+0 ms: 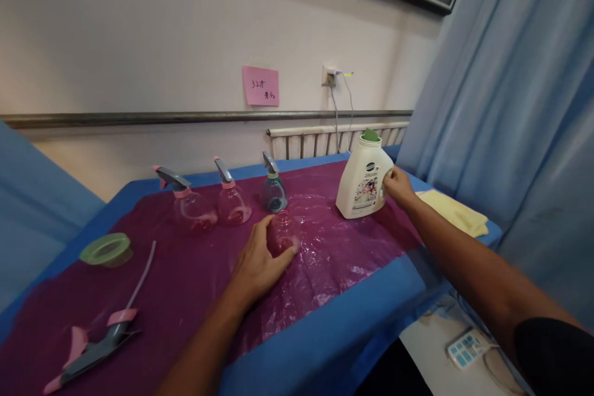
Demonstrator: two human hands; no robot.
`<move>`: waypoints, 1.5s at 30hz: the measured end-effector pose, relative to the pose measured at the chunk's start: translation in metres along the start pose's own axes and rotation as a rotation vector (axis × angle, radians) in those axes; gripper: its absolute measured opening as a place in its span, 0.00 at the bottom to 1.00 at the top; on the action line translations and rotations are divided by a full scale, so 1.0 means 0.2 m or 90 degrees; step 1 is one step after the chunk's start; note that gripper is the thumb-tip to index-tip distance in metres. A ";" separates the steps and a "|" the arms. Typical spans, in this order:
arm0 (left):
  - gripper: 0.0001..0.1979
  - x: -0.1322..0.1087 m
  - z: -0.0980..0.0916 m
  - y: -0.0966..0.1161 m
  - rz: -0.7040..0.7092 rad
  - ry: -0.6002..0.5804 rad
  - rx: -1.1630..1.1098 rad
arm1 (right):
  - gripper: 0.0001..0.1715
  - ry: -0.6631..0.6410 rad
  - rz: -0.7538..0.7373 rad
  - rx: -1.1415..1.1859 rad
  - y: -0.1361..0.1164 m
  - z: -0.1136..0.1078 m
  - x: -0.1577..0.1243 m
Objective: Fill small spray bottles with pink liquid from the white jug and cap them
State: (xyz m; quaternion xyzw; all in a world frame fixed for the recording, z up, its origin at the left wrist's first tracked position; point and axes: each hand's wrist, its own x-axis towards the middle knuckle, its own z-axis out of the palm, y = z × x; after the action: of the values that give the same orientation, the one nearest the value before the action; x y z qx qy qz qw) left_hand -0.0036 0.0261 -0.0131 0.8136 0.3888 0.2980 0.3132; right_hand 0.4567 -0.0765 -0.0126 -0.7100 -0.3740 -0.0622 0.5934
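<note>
My left hand (260,260) is wrapped round a clear pink spray bottle body (284,234) that has no top on it and stands on the purple plastic sheet (195,284). By its handle, my right hand (398,187) grips a white detergent jug (364,179). The jug is uncapped, with a green spout in its neck, and looks slightly tilted just at or above the sheet. At the lower left lies a loose grey and pink spray head (99,343) with its dip tube pointing away from me.
Behind my left hand stand two pink spray bottles (192,209) (233,203) and a teal spray bottle (274,190), all with heads on. A green funnel or bowl (106,250) sits at left. A folded yellow cloth (452,210) lies at right. Blue curtains (510,105) flank the table.
</note>
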 end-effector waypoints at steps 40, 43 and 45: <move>0.43 -0.06 -0.03 0.09 0.070 -0.049 0.012 | 0.20 -0.327 -0.216 -0.755 -1.01 -0.12 -0.04; 0.44 -0.06 -0.03 0.10 0.076 -0.049 0.025 | 0.20 -0.332 -0.224 -0.771 -1.02 -0.13 -0.04; 0.44 -0.06 -0.04 0.10 0.080 -0.049 0.032 | 0.20 -0.333 -0.237 -0.782 -1.02 -0.13 -0.04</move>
State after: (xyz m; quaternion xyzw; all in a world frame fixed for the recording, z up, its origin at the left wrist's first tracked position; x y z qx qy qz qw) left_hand -0.0064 0.0074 0.0037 0.8548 0.3318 0.2762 0.2879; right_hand 0.3371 -0.1003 0.1545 -0.8329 -0.5177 -0.1900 -0.0462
